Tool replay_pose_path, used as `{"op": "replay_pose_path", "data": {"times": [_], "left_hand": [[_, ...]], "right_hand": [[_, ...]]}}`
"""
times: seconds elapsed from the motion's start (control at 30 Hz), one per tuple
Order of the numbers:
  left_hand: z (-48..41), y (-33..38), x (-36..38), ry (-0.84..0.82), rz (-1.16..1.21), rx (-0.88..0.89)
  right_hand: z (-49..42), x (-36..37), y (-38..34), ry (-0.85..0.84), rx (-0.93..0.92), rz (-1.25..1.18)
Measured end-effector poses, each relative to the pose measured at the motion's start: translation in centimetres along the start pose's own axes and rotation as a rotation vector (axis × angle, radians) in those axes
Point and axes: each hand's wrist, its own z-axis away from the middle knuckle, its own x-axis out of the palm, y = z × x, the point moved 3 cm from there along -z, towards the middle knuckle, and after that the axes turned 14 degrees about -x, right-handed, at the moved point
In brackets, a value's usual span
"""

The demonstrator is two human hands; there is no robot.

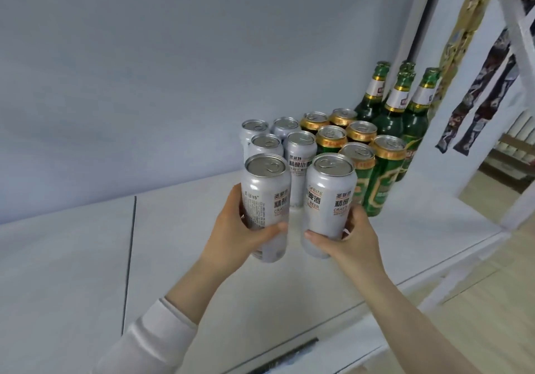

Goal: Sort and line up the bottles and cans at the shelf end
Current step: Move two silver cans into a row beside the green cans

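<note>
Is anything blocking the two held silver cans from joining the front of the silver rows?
Nothing visible does. The left hand and right hand each hold a silver can directly in front of the standing silver cans. The green cans stand off to the right.

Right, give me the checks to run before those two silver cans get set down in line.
1. Left hand grips tall silver can: ok.
2. Right hand grips second silver can: ok.
3. Both held cans upright, tabs up: ok.
4. Bare white shelf in front of the standing silver cans: ok.
5. Green-and-gold cans kept as their own group, right of the silver ones: ok.
6. Green glass bottles upright at the shelf end: ok.
</note>
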Motion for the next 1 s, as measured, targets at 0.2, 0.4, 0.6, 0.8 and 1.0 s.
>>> {"op": "replay_pose_path", "data": {"times": [0.2,0.4,0.6,0.8,1.0], "left_hand": [[-2.5,-2.0,0.6,-0.084,-0.086,-0.096],[-3.9,-2.3,0.9,-0.083,-0.094,-0.089],[-2.5,0.5,0.3,0.035,-0.299,-0.038],[-2.4,6.5,0.3,0.264,-0.618,0.184],[-3.8,6.9,0.8,0.173,-0.772,0.162]], "right_hand": [[-1.6,2.2,2.7,-0.009,-0.021,-0.030],[-2.3,3.4,3.9,0.026,-0.054,-0.064],[-1.3,3.1,5.0,-0.049,-0.076,-0.068],[-0.3,3.2,5.8,0.036,-0.012,-0.003],[-1.2,4.6,5.1,0.177,-0.007,0.087]]}}
